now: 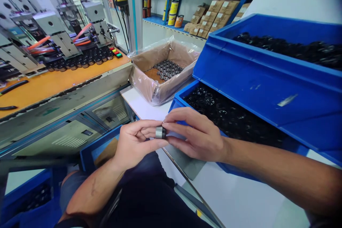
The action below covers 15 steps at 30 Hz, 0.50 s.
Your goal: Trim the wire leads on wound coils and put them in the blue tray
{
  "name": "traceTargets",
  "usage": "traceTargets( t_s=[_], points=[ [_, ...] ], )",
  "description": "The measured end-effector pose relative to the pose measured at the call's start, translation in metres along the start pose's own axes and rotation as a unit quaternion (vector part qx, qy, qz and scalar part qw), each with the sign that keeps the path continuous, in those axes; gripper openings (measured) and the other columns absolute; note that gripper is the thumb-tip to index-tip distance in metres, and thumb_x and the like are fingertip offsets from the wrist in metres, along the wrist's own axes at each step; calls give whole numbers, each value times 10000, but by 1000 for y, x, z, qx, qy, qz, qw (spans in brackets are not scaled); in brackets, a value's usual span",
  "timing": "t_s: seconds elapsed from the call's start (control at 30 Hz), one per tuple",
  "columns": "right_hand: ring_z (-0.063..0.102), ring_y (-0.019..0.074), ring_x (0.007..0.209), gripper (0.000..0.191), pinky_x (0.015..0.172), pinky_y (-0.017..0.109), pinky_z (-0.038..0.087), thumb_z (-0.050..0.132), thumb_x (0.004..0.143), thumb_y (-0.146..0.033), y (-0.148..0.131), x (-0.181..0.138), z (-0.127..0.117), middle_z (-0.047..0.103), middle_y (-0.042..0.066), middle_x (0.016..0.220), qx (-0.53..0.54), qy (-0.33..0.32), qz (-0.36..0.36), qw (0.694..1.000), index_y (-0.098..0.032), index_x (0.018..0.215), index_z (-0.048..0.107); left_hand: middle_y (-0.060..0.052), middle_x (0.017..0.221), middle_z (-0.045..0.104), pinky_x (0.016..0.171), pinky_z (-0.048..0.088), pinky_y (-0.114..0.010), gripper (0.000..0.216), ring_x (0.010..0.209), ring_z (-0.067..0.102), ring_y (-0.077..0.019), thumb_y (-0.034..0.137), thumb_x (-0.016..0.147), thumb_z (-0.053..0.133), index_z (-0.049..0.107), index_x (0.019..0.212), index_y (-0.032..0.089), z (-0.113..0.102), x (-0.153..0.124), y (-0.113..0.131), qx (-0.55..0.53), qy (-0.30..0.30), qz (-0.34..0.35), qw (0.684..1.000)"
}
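Between my two hands is a small ribbed metal ring [159,132] with a black part at its right end. My left hand [136,140] is closed on the metal ring, the thumb below and the fingers above and behind it. My right hand [196,133] meets it from the right, its fingertips pinched together at the black part [164,133]. Just how the black part sits in the ring is hidden by the fingers. Both hands are above the edge of the white table [240,185], in front of my lap.
Blue bins [267,74] of black parts are stacked at the right. A plastic-lined carton [165,91] with several small metal parts stands behind my hands. At the left, a machine bench [80,78] carries a row of dark cylindrical parts [85,60] and pliers [13,86].
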State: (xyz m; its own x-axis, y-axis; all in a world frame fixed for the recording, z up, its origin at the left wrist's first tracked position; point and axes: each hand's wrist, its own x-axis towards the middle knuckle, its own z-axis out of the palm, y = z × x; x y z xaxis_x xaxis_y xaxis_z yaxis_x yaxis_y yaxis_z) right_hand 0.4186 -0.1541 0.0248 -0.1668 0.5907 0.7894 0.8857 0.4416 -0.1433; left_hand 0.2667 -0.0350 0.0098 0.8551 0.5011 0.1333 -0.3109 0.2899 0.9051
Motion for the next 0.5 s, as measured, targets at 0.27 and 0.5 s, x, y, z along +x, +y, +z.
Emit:
traceTargets(
  t_s=[0.27, 0.5],
  points=[
    [629, 212, 979, 241, 818, 362, 594, 649, 881, -132, -1, 2, -1, 639, 157, 1014, 7, 3, -10, 1000, -82, 1108, 585, 2, 824, 800, 700, 603, -159, 426, 723, 748, -113, 8, 619, 847, 791, 968, 246, 1, 1, 2, -24, -29, -2, 999],
    [637, 185, 976, 243, 799, 342, 600, 631, 907, -158, 1, 2, -1, 642, 122, 1026, -4, 4, -6, 1000, -138, 1141, 570, -25, 779, 793, 674, 618, -213, 407, 682, 741, -146, 50, 564, 885, 798, 930, 205, 1, 3, 2, -7, -4, -16, 1000]
  ],
)
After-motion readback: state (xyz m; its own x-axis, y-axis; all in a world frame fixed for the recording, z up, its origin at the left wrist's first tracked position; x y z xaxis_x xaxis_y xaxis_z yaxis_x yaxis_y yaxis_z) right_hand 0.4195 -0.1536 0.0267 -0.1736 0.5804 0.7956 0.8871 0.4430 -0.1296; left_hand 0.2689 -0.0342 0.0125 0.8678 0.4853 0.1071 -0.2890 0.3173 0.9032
